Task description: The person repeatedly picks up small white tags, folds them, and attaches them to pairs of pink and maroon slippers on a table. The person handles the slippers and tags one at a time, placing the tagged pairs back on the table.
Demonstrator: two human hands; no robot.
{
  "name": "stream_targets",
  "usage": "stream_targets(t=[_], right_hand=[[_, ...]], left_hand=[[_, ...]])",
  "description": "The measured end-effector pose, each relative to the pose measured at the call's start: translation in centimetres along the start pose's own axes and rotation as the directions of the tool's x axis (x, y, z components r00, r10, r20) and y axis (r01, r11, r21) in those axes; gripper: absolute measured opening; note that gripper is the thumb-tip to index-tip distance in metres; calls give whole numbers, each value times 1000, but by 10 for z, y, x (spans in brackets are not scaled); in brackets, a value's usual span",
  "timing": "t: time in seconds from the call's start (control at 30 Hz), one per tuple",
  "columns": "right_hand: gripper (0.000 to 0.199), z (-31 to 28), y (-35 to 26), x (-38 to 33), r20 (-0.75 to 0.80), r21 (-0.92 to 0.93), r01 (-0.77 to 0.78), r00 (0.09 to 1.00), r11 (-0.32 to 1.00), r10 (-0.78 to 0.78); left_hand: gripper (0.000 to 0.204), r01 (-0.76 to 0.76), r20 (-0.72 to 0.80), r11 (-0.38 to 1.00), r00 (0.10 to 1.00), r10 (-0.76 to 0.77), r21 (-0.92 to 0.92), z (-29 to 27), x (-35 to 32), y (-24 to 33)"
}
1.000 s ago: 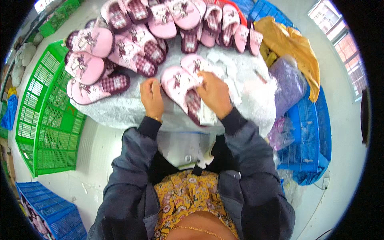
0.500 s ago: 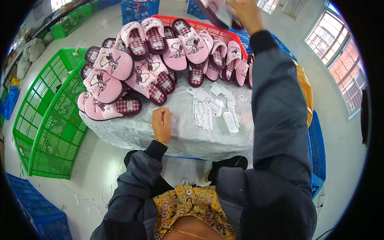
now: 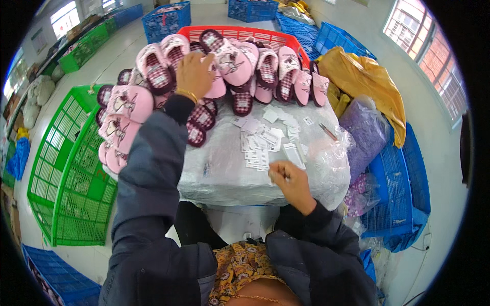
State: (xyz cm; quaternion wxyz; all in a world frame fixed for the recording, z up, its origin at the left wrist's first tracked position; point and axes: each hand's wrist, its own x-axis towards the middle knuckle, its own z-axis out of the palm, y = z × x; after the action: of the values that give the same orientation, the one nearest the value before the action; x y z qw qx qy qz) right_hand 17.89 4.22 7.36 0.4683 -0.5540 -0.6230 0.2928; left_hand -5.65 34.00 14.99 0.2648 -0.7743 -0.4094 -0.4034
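Observation:
My left hand (image 3: 195,75) reaches over the pile of pink slippers (image 3: 133,104), fingers stretched out and touching the slippers near the middle; its fingertips are partly hidden. The slippers have a dog picture on top, checked insoles and dark soles. Close to my body, my right hand (image 3: 292,183) hovers above the table's near part with fingers loosely curled, nothing visible in them. Just beyond it lie white paper labels (image 3: 256,150), some in strips, and small white cards (image 3: 275,115). All rest on a plastic-wrapped table (image 3: 214,173).
Behind the slippers stands a red crate (image 3: 240,33). Green crates (image 3: 84,199) are at the left, a blue crate (image 3: 390,191) at the right. A purple bag (image 3: 363,127) and yellow sheet (image 3: 365,76) adjoin the table. A small reddish-handled tool (image 3: 328,131) lies right of the labels.
My right hand, which held slippers up at the far right, has come back near the labels without them. My left hand has gone forward onto the pile. The view has shifted.

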Motion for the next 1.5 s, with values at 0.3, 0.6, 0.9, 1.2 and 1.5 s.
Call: stream_targets(t=[0.3, 0.6, 0.9, 1.2, 1.5], right_hand=[[19, -61, 56, -99, -101, 196, -364, 916, 911, 388], [18, -62, 66, -118, -137, 214, -322, 925, 922, 355], [19, -54, 57, -122, -113, 224, -245, 955, 943, 275], [19, -61, 61, -136, -111, 280, -309, 930, 909, 350], [20, -81, 49, -48, -295, 51, 18, 956, 999, -2]], left_hand=[[87, 113, 669, 981, 743, 21, -156, 86, 66, -61], [40, 322, 675, 904, 736, -52, -281, 57, 103, -30], [24, 701, 747, 279, 654, 115, -657, -10, 73, 46], [29, 754, 889, -526, 457, -10, -393, -122, -68, 153], [37, 321, 815, -771, 408, -412, -550, -57, -186, 194]])
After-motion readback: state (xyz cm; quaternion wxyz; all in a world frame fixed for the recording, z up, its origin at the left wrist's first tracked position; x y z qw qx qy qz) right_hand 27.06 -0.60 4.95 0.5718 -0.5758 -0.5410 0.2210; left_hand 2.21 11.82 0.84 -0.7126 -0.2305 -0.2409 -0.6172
